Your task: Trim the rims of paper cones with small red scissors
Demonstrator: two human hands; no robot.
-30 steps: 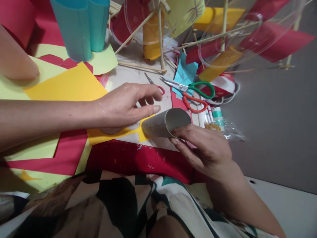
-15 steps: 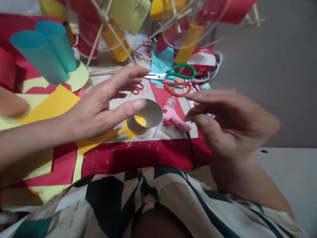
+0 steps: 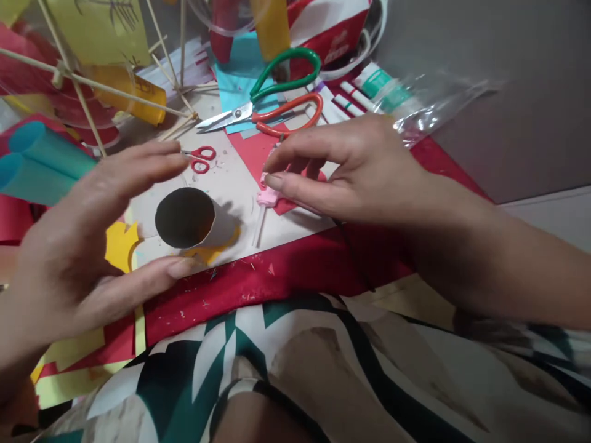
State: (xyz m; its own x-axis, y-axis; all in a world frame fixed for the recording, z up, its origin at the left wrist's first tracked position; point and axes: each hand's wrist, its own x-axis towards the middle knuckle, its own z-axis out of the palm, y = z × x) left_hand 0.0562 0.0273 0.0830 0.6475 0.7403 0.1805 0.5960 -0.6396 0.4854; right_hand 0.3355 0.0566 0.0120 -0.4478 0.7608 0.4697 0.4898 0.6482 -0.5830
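Note:
My left hand (image 3: 96, 227) is open, its thumb and fingers spread around the near left side of a grey-white paper tube (image 3: 224, 223) without visibly closing on it. The tube stands upright with its dark mouth facing up, on a yellow paper piece (image 3: 217, 249). My right hand (image 3: 355, 169) hovers over a pink glue gun (image 3: 268, 197), thumb and index finger curved but apart. That hand covers most of the gun; contact is unclear. A glue stick (image 3: 260, 229) pokes out of its back end. Beyond lie large scissors (image 3: 240, 114) with green and orange handles and small red scissors (image 3: 202, 159).
Teal paper tubes (image 3: 41, 157) stand at left. A wooden-stick frame (image 3: 74, 77) rises behind, near an orange cup-like piece (image 3: 129, 92). Markers (image 3: 353, 98) and a clear plastic bag (image 3: 429, 114) lie back right. Red cloth (image 3: 258, 277) borders the front.
My right hand has moved in over the glue gun from its right. My left hand has drawn back to the tube's left side. The view has shifted to the right.

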